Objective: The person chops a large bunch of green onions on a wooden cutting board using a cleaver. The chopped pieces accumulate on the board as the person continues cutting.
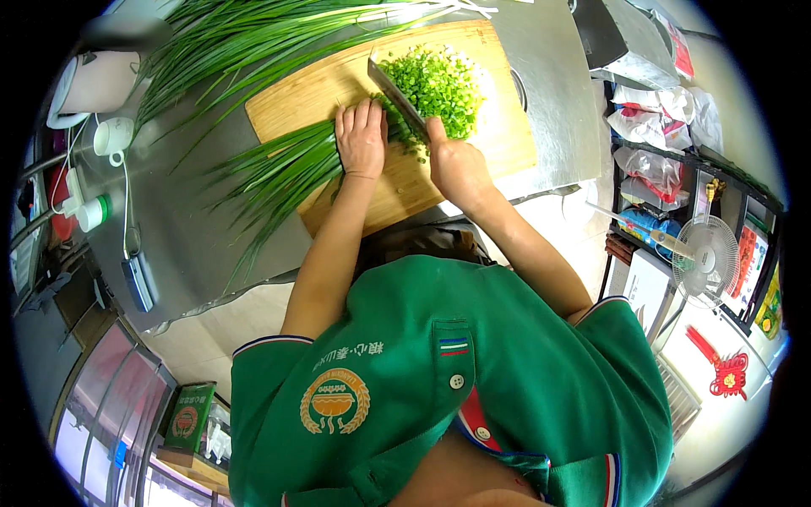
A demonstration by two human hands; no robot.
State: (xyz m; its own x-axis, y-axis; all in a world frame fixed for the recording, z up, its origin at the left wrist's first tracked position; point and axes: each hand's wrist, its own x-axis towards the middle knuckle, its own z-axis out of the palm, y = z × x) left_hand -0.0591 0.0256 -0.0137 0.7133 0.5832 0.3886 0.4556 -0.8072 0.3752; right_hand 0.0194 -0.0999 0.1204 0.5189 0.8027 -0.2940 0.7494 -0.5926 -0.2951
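On a wooden cutting board [498,152], my right hand [456,169] grips a knife [394,91], its blade angled beside a heap of chopped green onion [435,84]. My left hand [361,139] is just left of the blade, fingers bent and pressed over a bunch of long green onions [279,173], holding it on the board. The leafy ends of this bunch hang past the board's left edge. More whole green onions [211,46] lie above the board, their white ends toward the upper right.
The steel table [194,253] holds a cup [112,136], a pale appliance [101,80], cables, a green-lidded container [93,213] and a phone-like device [137,283] at left. At right stand shelves with plastic bags [650,118] and a fan [704,253]. A metal box [629,51] is upper right.
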